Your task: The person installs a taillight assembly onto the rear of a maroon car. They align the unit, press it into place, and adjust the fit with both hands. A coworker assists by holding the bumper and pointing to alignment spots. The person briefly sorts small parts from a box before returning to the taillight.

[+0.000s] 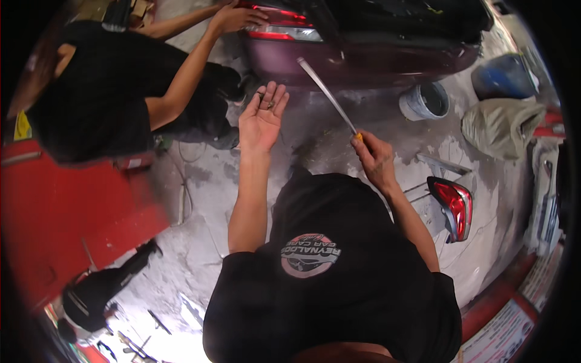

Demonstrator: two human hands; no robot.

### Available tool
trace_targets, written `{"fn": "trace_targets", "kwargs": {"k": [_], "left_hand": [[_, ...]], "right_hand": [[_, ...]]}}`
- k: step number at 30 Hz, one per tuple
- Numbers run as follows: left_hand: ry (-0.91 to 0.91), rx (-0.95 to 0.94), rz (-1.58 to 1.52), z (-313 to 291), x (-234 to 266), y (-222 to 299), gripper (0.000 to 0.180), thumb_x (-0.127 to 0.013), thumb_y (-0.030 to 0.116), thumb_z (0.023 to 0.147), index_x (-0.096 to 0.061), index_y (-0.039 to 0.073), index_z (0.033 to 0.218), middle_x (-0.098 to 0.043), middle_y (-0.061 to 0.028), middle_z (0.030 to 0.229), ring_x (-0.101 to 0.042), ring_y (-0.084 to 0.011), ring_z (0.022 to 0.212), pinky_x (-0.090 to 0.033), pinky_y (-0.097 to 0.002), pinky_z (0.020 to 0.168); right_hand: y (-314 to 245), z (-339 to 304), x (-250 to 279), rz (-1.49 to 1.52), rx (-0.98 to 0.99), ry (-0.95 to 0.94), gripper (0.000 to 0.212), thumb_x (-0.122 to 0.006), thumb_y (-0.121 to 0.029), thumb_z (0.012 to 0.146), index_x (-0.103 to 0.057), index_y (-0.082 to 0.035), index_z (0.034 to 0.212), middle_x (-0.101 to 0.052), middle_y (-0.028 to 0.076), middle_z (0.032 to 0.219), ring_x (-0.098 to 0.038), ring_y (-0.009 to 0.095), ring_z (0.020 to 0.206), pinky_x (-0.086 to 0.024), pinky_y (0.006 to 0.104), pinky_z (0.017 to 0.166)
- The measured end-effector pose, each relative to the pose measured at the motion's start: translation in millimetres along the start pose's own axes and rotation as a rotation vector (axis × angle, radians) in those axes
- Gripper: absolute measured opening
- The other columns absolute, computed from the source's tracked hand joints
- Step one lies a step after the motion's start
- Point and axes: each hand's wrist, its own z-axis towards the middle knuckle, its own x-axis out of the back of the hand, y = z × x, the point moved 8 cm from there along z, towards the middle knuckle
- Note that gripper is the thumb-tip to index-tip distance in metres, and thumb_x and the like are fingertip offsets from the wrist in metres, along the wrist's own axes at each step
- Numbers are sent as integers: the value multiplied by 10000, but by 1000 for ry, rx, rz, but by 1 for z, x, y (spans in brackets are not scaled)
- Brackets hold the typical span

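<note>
My left hand [261, 124] is held palm up, fingers loosely curled, cradling a few small dark and brassy pieces [270, 105]; they look like small fasteners, but their exact kind is too small to tell. In my right hand [376, 160], closed around its yellow end, is a long, thin silver metal tool [330, 95]. Its shaft slants up and left, with the far tip in front of the car's rear bumper [363, 63] in this view; I cannot tell whether they touch. At the far left of the car, the red and clear tail light [284, 31] has a co-worker's hand [233, 18] on it.
A co-worker in black [121, 91] leans in at the left. To the right are a light bucket [417, 104], a blue container [505, 75], a grey-beige sack [499, 127] and a loose red tail light [454, 209] beside a metal frame. Red panels [66, 218] stand at left.
</note>
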Motion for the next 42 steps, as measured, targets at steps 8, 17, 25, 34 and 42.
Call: {"fn": "trace_targets", "kwargs": {"k": [8,17,25,34,42], "left_hand": [[-51,176,116,43,-5,-56,152,-578,121,1037,-645,17,1126,-654,-99,999,-634,-255,974,-533,-490,1024],[-8,91,59,27,14,-27,147,-597,124,988,-648,4,1055,-698,-148,965,-651,-265,851,-556,-428,843],[465,-370,123,-28,259,139,81,-627,121,929,-592,57,893,-566,-87,732,-535,-211,631,-435,-349,532],[738,-631,586,-88,317,399,260,-596,263,963,-579,4,984,-600,-159,799,-504,-223,546,-421,-386,461],[735,-545,528,-86,341,396,242,-520,186,935,-565,-21,1052,-636,-190,835,-534,-228,554,-433,-380,458]], "right_hand": [[26,52,16,457,-206,67,400,-598,-203,1041,-581,8,1380,-551,-21,715,-493,61,549,-414,249,496],[52,-16,-3,489,-358,-131,403,-630,-179,1027,-598,16,1378,-537,-26,752,-477,52,593,-401,236,514],[96,-38,-18,398,-419,-264,427,-629,-220,1042,-570,30,1384,-511,-12,694,-448,59,528,-378,249,451],[43,-13,-39,245,-325,-486,445,-644,-264,1030,-603,27,1363,-531,-25,726,-483,51,590,-405,235,510],[23,-20,-53,205,-313,-562,446,-640,-273,1031,-609,15,1369,-535,-32,726,-492,57,585,-408,237,513]]}}
